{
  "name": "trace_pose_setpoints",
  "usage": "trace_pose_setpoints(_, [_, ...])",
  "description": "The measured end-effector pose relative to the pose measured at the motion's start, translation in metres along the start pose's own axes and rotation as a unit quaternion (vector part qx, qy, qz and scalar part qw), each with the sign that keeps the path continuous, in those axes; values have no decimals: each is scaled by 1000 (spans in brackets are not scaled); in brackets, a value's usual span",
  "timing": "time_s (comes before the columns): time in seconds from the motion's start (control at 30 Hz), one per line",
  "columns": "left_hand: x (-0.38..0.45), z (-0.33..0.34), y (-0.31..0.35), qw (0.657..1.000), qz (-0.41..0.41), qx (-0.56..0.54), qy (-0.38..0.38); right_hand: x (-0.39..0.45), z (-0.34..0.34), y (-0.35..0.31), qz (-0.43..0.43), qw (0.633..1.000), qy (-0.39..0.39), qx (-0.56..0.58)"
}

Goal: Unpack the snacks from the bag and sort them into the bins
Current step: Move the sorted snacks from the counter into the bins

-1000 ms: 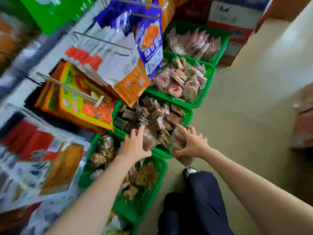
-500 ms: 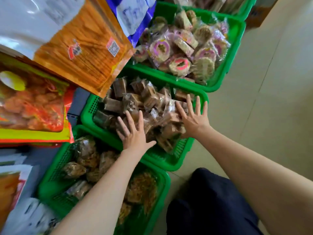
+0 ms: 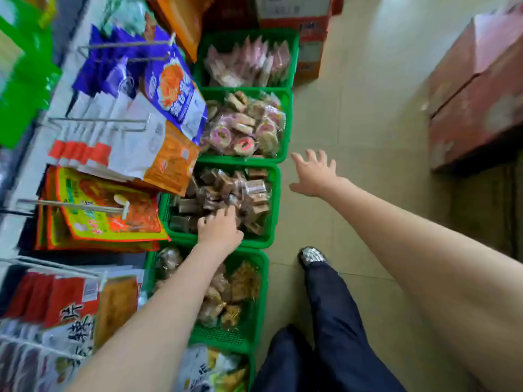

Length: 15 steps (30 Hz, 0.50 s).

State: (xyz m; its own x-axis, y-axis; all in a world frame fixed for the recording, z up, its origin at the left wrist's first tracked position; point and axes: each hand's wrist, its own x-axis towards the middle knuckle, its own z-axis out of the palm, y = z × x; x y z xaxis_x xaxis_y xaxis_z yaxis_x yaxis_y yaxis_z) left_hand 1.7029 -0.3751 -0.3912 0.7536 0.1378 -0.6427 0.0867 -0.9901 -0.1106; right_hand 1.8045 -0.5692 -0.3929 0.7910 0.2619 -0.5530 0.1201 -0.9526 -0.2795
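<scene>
looking down from the head view, a column of green bins runs along the floor beside a rack of hanging snack packs [image 3: 169, 94]. the tiled floor [image 3: 353, 123] to the right of the bins lies open up to the reddish cartons [image 3: 475, 103] at the right edge. the person's dark trouser leg [image 3: 334, 321] and shoe [image 3: 311, 256] stand just beside the nearest bins.

the left hand [image 3: 219, 232] reaches into the bin of brown wrapped snacks [image 3: 273, 199], fingers bent down among the wrapped brown blocks [image 3: 226, 190] and touching them; whether it grips one cannot be told. the right hand [image 3: 314, 172] hangs over the bare floor just right of that bin's rim, fingers spread and straight, holding nothing.

beyond lie a bin of round pink-ringed cakes [image 3: 285, 131] and a bin of pink packets [image 3: 294, 58]; nearer the person is a bin of golden-brown snacks [image 3: 260, 301].

the hanging packs, blue, orange and yellow, carry chinese characters, too blurred to read. the bag itself cannot be made out.
</scene>
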Motion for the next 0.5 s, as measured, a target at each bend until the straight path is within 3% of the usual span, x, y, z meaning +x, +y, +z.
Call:
trace_pose_setpoints(0.13, [-84, -38, 45, 983, 110, 80, 125, -140, -58, 41, 69, 988, 135, 31])
trace_pose_setpoints(0.27, [-206, -54, 132, 925, 282, 146, 208, -351, -62, 102, 192, 959, 206, 12])
trace_pose_setpoints(0.37, [-307, -65, 216, 842, 432, 158, 281, -527, -45, 148, 321, 920, 224, -7])
trace_pose_setpoints(0.5, [-456, -33, 312, 671, 664, 145, 298, -752, 25, 168, 475, 840, 261, 7])
